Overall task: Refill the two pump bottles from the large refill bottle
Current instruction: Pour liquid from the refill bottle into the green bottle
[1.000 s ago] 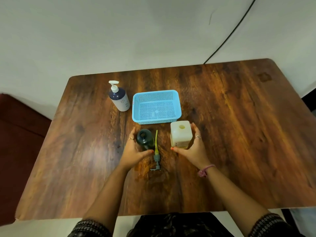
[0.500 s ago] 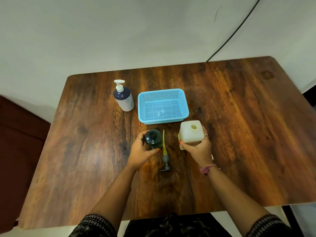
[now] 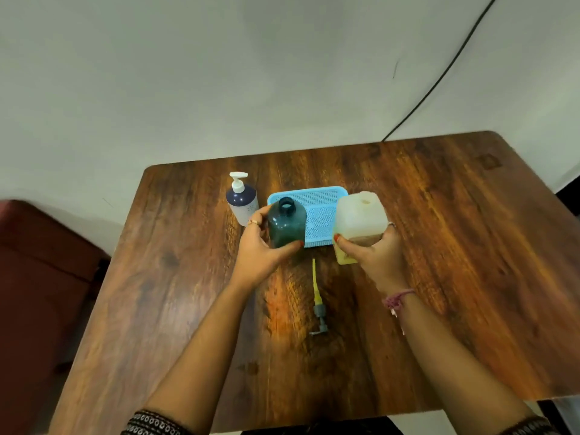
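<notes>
item: left hand [image 3: 260,252], fingers wrapped round the dark green bottle [image 3: 287,222], neck open, held at 11 o'clock of the table [image 3: 455,246] centre.
item: right hand [image 3: 375,255], fingers curled round the refill bottle [image 3: 361,219], mouth uncapped, at 1 o'clock.
item: pump head [image 3: 317,304], lying at 6 o'clock of both.
item: second pump bottle [image 3: 242,199], capped, at 10 o'clock beside the blue basket [image 3: 323,208].
handling note: i'd bring the mouths close, tip the refill slowly over the neck, and keep the green bottle upright and steady.
</notes>
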